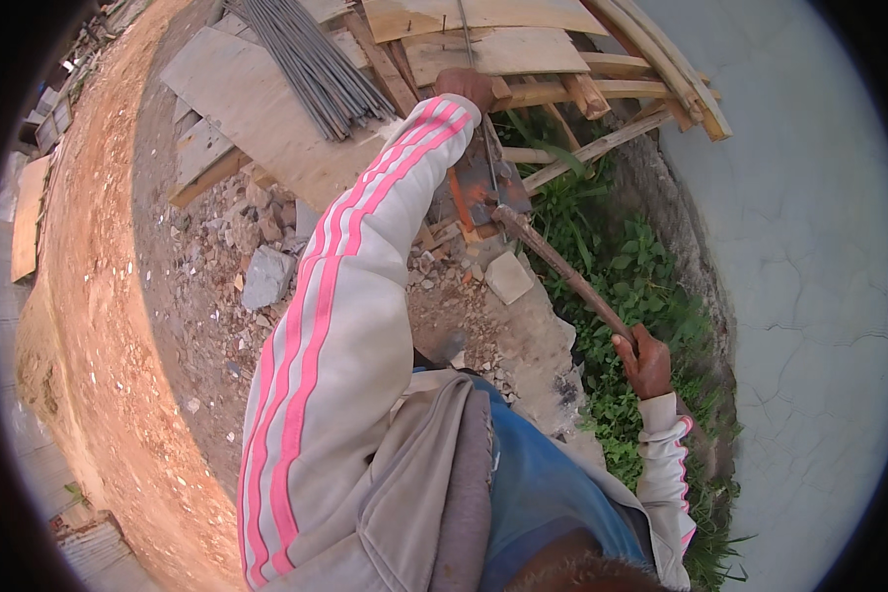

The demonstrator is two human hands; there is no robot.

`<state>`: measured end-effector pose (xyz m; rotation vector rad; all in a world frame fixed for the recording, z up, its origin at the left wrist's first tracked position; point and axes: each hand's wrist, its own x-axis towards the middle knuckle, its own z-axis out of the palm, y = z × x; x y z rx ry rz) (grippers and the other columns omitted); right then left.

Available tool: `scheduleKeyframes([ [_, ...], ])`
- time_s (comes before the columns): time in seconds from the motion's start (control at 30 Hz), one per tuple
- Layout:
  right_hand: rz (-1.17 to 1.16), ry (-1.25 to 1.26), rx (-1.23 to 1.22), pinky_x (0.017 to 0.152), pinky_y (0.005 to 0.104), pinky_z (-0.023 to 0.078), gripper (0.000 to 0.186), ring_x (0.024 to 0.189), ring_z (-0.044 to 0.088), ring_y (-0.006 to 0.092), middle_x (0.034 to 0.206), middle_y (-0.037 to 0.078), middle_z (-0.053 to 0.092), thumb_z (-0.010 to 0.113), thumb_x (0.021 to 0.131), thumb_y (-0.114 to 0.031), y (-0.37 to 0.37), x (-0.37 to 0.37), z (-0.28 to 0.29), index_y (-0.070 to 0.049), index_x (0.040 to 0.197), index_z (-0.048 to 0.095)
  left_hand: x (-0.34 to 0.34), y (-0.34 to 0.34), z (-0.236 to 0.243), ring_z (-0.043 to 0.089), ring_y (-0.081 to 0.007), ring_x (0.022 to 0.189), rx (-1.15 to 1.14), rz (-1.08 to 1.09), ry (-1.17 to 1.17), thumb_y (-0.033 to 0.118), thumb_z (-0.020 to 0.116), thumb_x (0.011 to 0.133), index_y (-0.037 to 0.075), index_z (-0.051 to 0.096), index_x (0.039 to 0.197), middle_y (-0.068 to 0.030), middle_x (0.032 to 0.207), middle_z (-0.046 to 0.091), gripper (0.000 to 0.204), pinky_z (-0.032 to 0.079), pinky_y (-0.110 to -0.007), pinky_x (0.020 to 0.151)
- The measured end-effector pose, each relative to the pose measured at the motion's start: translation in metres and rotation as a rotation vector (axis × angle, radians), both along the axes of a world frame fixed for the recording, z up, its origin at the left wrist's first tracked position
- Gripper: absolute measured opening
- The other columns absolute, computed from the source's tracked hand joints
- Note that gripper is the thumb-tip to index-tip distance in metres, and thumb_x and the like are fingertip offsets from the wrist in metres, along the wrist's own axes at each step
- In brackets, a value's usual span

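Note:
My left hand (pixel 466 87) is closed around a thin steel rod (pixel 491 158), at the front edge of a stack of wood. The rod runs from the far boards toward me, over a small worn board (pixel 478 189) with an orange edge. My right hand (pixel 645 363) grips a long brown bar (pixel 572 273), slanting from lower right to upper left. The bar's far end meets the rod's near end at that board; exactly how they join is too small to make out.
A bundle of steel rods (pixel 311 64) lies on plywood (pixel 257 109) at the far left. Timber pieces (pixel 661 59) stick out at the far right. Rubble (pixel 242 227), a pale block (pixel 508 277) and green weeds (pixel 651 276) lie below. A grey wall (pixel 809 296) stands to the right.

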<state>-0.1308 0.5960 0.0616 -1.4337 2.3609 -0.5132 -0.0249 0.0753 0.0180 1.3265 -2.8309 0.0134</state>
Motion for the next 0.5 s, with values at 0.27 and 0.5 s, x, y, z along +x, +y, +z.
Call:
scheduleKeyframes([
  [0.27,0.149,0.305,0.006,0.053,0.0479,0.046,0.044,0.058,0.06,0.0405,0.062,0.018,0.057,0.073,0.09,-0.045,-0.023,-0.054,0.001,-0.005,0.08,0.057,-0.014,0.001,-0.005,0.075,-0.0269,0.096,0.11,0.077,0.038,0.031,0.061,0.09,0.015,0.08,0.103,-0.0084,0.103,0.078,0.028,0.059,-0.041,0.079],
  [0.5,0.175,0.331,0.061,0.056,0.0486,0.047,0.043,0.062,0.062,0.0389,0.069,0.017,0.06,0.075,0.087,-0.045,-0.041,-0.065,0.012,-0.006,0.08,0.057,-0.005,-0.005,-0.002,0.075,-0.0263,0.098,0.087,0.111,0.044,0.029,0.063,0.091,0.016,0.08,0.103,-0.0083,0.105,0.078,0.025,0.06,-0.041,0.08],
])
